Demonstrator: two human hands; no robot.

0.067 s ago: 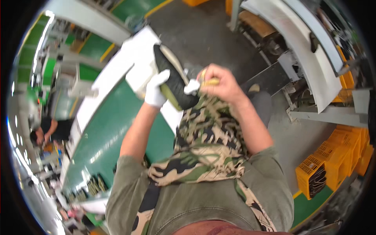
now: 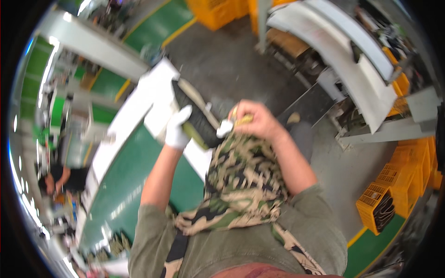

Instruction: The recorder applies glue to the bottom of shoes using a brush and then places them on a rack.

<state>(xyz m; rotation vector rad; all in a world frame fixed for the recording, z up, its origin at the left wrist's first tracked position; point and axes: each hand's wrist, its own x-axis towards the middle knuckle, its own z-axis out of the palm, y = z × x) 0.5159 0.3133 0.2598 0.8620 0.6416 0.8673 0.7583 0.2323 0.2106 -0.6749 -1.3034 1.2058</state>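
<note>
My left hand, in a white glove, grips a shoe by its side. The shoe has a dark, ridged sole, a pale edge strip and an olive part near the glove. It is tilted, its far end pointing up and left. My right hand is bare over the back and closed around something small with a yellow handle, its kind blurred. A white piece shows at the fingertips, against or just in front of the shoe's near end. Whether they touch I cannot tell.
White sheeting edges a green-topped table at the left, with several shoes at its near end. Yellow crates stand on the right. A curved white panel stands far right. Another person is at far left.
The whole view has shifted, so surroundings, hands and shoe sit lower in the picture. The left hand still grips the shoe, with the right hand close to its near end.
</note>
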